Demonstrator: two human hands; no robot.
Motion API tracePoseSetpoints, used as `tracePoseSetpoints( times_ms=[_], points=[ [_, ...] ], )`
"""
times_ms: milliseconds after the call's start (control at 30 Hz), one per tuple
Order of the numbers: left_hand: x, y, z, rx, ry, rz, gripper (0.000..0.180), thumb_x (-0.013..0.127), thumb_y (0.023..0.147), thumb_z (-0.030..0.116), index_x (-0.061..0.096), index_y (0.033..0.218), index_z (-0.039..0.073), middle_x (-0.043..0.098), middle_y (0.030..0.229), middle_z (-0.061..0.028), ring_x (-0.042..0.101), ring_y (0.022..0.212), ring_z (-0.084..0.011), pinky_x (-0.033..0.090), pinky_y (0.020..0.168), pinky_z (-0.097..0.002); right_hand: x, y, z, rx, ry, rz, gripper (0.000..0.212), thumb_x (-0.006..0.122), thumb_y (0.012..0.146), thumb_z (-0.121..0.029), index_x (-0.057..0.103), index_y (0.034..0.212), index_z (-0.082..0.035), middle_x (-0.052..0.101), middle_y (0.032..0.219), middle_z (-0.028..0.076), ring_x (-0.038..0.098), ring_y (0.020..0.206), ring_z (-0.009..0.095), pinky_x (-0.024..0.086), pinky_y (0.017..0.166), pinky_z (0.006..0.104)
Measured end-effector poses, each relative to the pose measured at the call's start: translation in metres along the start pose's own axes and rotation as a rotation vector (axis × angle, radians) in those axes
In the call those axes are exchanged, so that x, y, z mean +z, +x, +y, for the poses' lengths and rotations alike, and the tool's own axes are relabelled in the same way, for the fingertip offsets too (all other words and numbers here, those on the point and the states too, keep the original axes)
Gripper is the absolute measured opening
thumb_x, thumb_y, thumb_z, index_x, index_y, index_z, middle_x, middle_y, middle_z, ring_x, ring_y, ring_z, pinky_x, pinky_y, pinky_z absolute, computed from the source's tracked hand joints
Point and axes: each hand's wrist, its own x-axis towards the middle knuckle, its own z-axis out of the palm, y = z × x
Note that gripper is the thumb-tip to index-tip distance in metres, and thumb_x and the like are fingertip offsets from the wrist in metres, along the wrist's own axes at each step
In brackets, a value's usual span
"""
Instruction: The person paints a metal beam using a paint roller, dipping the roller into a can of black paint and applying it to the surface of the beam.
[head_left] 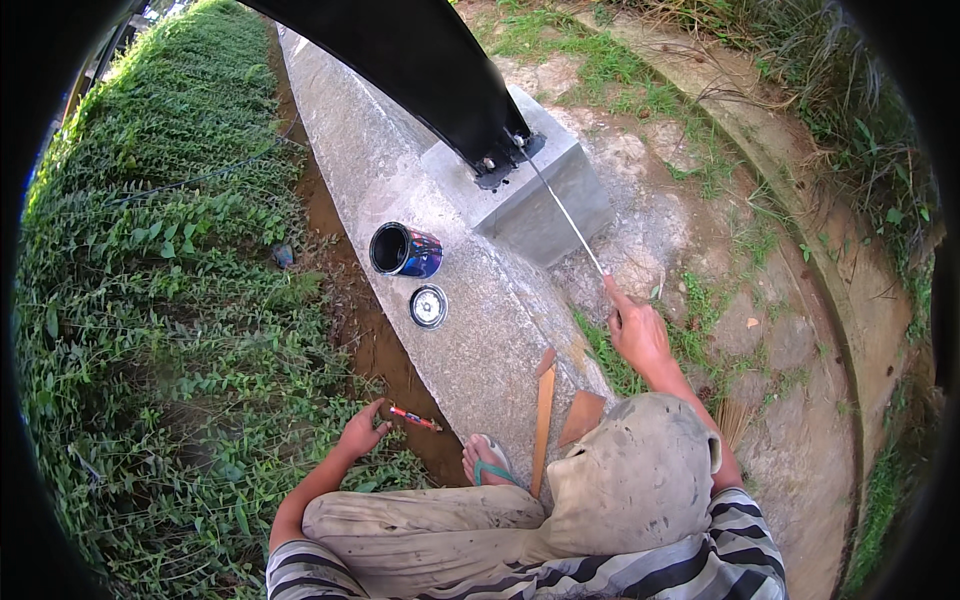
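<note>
My right hand (640, 335) is closed round the near end of a long thin white stick (575, 225), index finger stretched along it. The stick's dark far end reaches a bolt (519, 140) at the foot of a black post (430, 75). This post stands on a grey concrete block (550, 205), with black smears around its base. My left hand (362, 432) hangs over the brown ditch, thumb and fingers apart, and appears empty. Just beyond its fingertips is a small red-and-white tube-like wrapper (414, 418). An opened paint can (407, 251), dark inside, stands beside its round metal lid (428, 306).
Concrete ledge (470, 350) runs beside a muddy ditch (400, 375), with green ground cover (190, 300) to the left. A wooden strip (543, 425) and a brown flat piece (582, 417) lie by my knee. A curved concrete edge (790, 215) borders the right.
</note>
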Motion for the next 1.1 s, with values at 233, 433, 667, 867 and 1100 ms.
tracePoseSetpoints(
  times_ms=[233,433,667,867,1100],
  points=[
    [0.008,-0.011,-0.005,0.007,-0.006,0.035,0.07,0.074,0.099,0.035,0.049,0.158,0.006,0.06,0.151,-0.0263,0.058,0.139,-0.043,0.047,0.117,-0.0486,-0.02,-0.007,0.013,0.095,-0.06,0.014,0.077,0.067,0.094,-0.004,0.045,0.165,-0.023,0.075,0.107,0.025,0.074,0.089,0.046,0.059,0.083,0.0558],
    [0.016,-0.011,-0.009,-0.026,-0.04,0.037,0.069,0.074,0.098,0.034,0.05,0.156,0.006,0.061,0.15,-0.0249,0.059,0.138,-0.0423,0.048,0.117,-0.0478,-0.027,0.001,-0.001,0.047,-0.062,0.012,0.076,0.067,0.093,-0.002,0.046,0.165,-0.018,0.074,0.103,0.027,0.073,0.085,0.045,0.059,0.08,0.0551],
    [0.008,-0.008,0.007,-0.037,-0.091,0.022,0.067,0.076,0.098,0.033,0.054,0.154,0.004,0.063,0.149,-0.0234,0.061,0.138,-0.0399,0.049,0.117,-0.0466,-0.025,-0.01,0.013,0.031,-0.062,-0.001,0.078,0.065,0.093,-0.002,0.044,0.166,-0.019,0.074,0.102,0.027,0.073,0.084,0.046,0.058,0.078,0.0557],
    [0.009,-0.003,0.01,0.0,-0.076,0.024,0.067,0.076,0.098,0.032,0.054,0.154,0.004,0.062,0.15,-0.0236,0.061,0.138,-0.0393,0.049,0.116,-0.046,-0.029,-0.012,-0.001,-0.009,0.012,0.064,0.077,0.065,0.093,-0.002,0.045,0.165,-0.018,0.074,0.104,0.029,0.072,0.082,0.046,0.058,0.076,0.0564],
    [0.015,-0.006,-0.001,-0.036,-0.052,-0.016,0.067,0.076,0.098,0.033,0.053,0.154,0.004,0.061,0.151,-0.0242,0.06,0.139,-0.0403,0.049,0.117,-0.046,-0.005,-0.056,0.003,0.029,0.083,0.087,0.071,0.065,0.094,-0.002,0.051,0.162,-0.016,0.073,0.096,0.028,0.071,0.076,0.047,0.056,0.073,0.0565]
  ],
)
